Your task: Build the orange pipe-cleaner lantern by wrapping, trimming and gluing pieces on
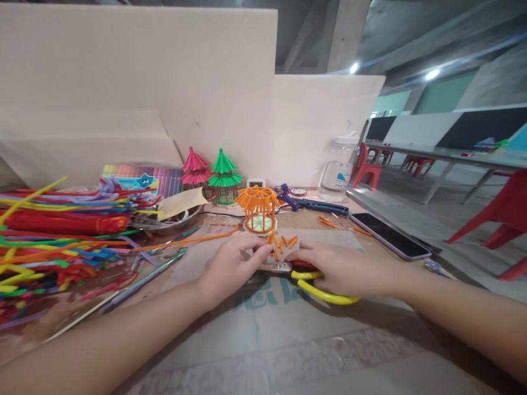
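My right hand [341, 269] is closed around yellow-handled scissors [325, 293], whose blades point left toward my other hand. My left hand [233, 263] pinches a short orange pipe-cleaner piece at the scissor blades [278, 267]. Several cut orange bits [284, 241] lie on the table just beyond my fingers. Behind them stands a small orange pipe-cleaner pavilion [258, 209] on a pale round base.
A heap of coloured pipe cleaners [57, 236] fills the left. Pink [194, 167] and green [224, 175] pavilions stand at the back by a cardboard wall. A blue glue gun [313, 204], a phone [389, 235] and a clear jar [338, 170] sit to the right.
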### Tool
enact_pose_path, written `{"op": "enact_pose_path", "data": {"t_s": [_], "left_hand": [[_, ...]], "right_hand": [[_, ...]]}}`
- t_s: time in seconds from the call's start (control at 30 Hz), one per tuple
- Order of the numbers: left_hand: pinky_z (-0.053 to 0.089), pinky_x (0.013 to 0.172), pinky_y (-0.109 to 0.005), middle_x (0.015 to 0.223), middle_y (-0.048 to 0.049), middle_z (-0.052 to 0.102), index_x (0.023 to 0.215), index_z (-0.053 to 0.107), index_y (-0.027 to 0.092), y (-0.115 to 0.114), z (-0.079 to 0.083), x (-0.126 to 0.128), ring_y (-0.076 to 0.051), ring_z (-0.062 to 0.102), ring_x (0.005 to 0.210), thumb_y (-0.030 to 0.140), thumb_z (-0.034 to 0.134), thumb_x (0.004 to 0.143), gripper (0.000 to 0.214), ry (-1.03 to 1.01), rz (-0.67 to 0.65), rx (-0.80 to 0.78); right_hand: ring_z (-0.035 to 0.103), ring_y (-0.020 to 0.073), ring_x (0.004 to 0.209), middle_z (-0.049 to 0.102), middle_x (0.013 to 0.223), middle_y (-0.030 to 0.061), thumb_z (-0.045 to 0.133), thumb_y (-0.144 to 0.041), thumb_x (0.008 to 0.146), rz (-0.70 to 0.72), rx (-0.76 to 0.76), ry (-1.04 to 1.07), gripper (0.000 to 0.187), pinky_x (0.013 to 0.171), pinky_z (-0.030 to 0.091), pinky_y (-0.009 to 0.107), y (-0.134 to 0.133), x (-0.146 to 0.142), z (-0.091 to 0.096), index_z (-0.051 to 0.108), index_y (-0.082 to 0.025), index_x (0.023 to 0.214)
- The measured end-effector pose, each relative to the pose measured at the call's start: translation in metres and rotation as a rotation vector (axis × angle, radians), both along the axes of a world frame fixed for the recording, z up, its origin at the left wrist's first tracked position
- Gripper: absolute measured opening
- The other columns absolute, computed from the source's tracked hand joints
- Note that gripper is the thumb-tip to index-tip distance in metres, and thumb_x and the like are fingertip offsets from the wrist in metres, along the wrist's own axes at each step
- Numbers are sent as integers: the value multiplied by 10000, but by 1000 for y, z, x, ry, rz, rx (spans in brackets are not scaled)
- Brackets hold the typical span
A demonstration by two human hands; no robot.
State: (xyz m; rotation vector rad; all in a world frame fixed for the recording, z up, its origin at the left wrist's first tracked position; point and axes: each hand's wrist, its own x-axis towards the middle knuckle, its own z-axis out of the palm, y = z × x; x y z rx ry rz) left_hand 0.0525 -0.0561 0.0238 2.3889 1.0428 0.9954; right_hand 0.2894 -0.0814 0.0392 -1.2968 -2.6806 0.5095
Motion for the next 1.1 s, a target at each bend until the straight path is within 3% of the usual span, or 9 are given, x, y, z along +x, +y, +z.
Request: {"op": "enact_pose_path", "data": {"t_s": [0.1, 0.17, 0.3, 0.4, 0.53, 0.63, 0.8, 1.1], "left_hand": [[420, 707, -245, 706, -20, 653, 761, 678, 170, -4, -4, -1, -143, 573, 702, 314, 531, 926, 263, 2, -62, 132], [421, 712, -246, 723, -26, 655, 786, 678, 168, -6, -5, -1, -144, 575, 719, 302, 529, 929, 247, 0, -106, 170], [421, 694, -238, 697, -11, 640, 717, 649, 166, -3, -3, 0, -138, 572, 700, 308, 521, 922, 281, -42, -43, 85], [417, 638, -232, 651, -1, 621, 662, 615, 163, 2, 2, 1, -141, 567, 662, 340, 500, 914, 328, -105, 72, -55], [413, 591, -233, 648, -7, 628, 690, 641, 155, 8, 3, 1, -154, 569, 657, 375, 496, 893, 333, -141, 133, -171], [429, 598, -230, 685, -10, 659, 744, 671, 158, 8, 3, 1, -160, 587, 687, 332, 492, 875, 282, -150, 122, -185], [431, 606, -225, 683, -2, 660, 758, 685, 155, 7, 2, 1, -152, 586, 675, 316, 487, 866, 277, -135, 105, -179], [439, 664, -243, 736, -25, 688, 724, 688, 147, 8, -2, 1, -155, 597, 705, 369, 493, 893, 340, -49, 85, -178]], "right_hand": [[627, 220, 874, 692, 1031, 64, 590, -221, 815, -95, 1, 97, 283, 735, 440, 299, 7, -1, -4, 657, -234, 1090], [625, 212, 836, 699, 984, 57, 598, -273, 835, -128, -19, 158, 250, 715, 443, 301, 13, 3, -3, 651, -218, 1073], [605, 173, 716, 683, 917, 40, 608, -423, 862, -112, -75, 333, 461, 650, 449, 288, 22, 18, -1, 540, -210, 1266], [564, 150, 659, 642, 866, 20, 560, -499, 891, -127, -57, 393, 402, 604, 437, 273, 27, 28, -1, 544, -223, 1182], [524, 145, 672, 583, 848, 18, 513, -560, 902, -61, -1, 377, 375, 599, 424, 263, 29, 34, 2, 534, -213, 1041], [528, 160, 714, 597, 882, 29, 580, -601, 843, 5, -24, 353, 458, 621, 426, 264, 29, 36, 5, 540, -212, 1081], [538, 175, 722, 624, 893, 36, 624, -613, 800, -51, -66, 322, 521, 624, 421, 273, 33, 37, -3, 569, -210, 1125], [494, 157, 709, 585, 873, 17, 570, -608, 846, 16, -120, 245, 503, 598, 361, 253, 33, 37, -1, 540, -204, 1143]]}}
